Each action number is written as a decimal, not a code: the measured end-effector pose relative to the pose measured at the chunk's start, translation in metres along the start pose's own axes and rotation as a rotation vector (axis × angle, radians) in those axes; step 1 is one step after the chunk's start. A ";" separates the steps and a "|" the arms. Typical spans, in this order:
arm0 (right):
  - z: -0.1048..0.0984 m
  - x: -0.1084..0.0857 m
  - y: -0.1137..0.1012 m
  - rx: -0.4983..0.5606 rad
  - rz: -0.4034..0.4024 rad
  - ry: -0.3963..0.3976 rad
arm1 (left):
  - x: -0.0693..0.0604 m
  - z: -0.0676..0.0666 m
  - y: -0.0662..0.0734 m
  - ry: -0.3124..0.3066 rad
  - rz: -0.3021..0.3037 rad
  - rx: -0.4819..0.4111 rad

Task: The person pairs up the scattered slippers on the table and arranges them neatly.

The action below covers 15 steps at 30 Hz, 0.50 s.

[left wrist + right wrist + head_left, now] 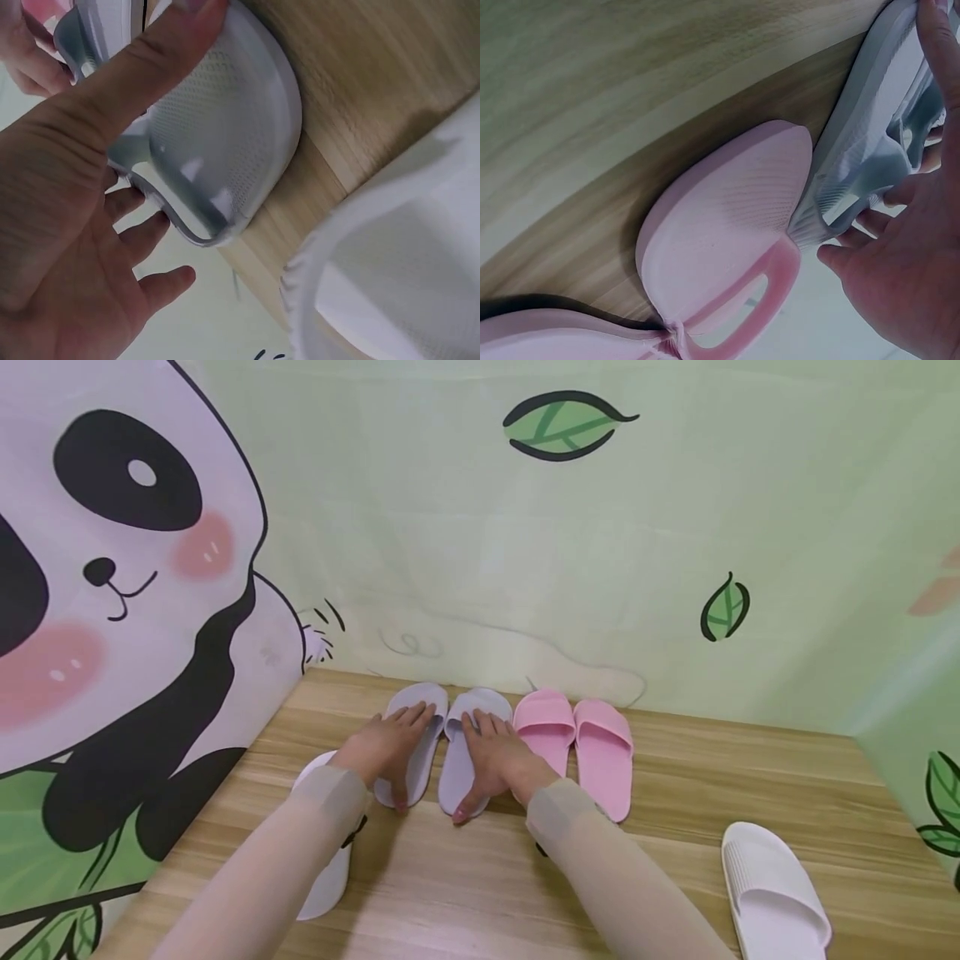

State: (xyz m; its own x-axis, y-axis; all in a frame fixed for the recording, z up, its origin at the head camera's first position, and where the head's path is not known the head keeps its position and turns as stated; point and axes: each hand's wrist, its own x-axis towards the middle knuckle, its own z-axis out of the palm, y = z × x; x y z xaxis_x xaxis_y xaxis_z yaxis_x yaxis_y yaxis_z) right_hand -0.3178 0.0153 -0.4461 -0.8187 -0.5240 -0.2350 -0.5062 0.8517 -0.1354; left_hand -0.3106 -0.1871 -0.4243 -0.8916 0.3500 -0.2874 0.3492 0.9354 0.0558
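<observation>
Two grey slippers stand side by side against the back wall. Over the left grey slipper [420, 694] [232, 112] lies my left hand [385, 746] [67, 255], its fingers stretched at the strap and its thumb at the heel end. My right hand [495, 758] [911, 262] spans the right grey slipper [454, 770] [877, 97] likewise, thumb at the heel and fingers spread by the strap. Both hands have their fingers fairly straight. A pink pair, with its left slipper [545, 708] [727, 210] and right slipper [606, 768], is just right of the grey ones.
One white slipper [330, 889] [405, 262] lies left of the grey pair, partly hidden under my left forearm. Another white slipper [772, 877] lies at the lower right of the wooden floor [675, 793]. A printed cloth wall [450, 527] with a panda stands behind.
</observation>
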 end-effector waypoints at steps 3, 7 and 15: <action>0.001 -0.001 0.002 0.018 -0.004 -0.010 | 0.000 -0.001 -0.001 -0.031 -0.008 -0.055; 0.002 0.000 0.004 0.062 -0.005 0.000 | -0.002 -0.003 -0.001 -0.061 -0.024 -0.103; 0.002 0.002 0.007 0.141 -0.008 0.037 | -0.001 -0.005 -0.003 -0.075 -0.031 -0.151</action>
State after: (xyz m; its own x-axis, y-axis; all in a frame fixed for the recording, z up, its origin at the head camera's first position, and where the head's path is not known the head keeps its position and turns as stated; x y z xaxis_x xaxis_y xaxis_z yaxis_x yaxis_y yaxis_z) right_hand -0.3224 0.0201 -0.4496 -0.8256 -0.5283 -0.1983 -0.4717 0.8390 -0.2713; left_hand -0.3125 -0.1897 -0.4198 -0.8751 0.3215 -0.3618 0.2694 0.9446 0.1876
